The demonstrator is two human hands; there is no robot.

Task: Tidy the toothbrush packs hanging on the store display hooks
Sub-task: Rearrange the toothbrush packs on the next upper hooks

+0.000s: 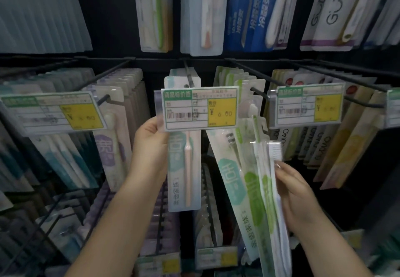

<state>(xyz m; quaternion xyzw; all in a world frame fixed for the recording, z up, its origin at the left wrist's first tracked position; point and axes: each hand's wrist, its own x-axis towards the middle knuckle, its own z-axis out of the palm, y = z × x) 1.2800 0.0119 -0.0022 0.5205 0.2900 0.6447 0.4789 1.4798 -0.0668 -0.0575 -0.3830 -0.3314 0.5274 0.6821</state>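
Pink pack (185, 168): a long pale card with mint-green printing and one pink toothbrush under clear plastic. It hangs at the centre of the frame on the middle hook (190, 77), and its top part is hidden behind the price tag (200, 108).
Left hand (151, 144): its grip grasps the left edge of the pink pack, the thumb in front near the lower left corner of the tag, the other fingers hidden behind.
Green packs (249, 181): several clear packs with green and mint labels, right of centre. They lean, with the lower ends toward the lower right of the frame. Their tops are at the next hook (258, 92); I cannot tell if they all hang on it.
White pack (275, 149): a white brush head shows at the right edge of this bundle.
Right hand (296, 196): its grip grasps the leaning bundle from the right side, the fingertips on the edge just under the white head.
Price tag: white and green with a yellow field, which reads 6.00.
Other packs (320, 140): full rows hang on hooks at left, right, above and below.
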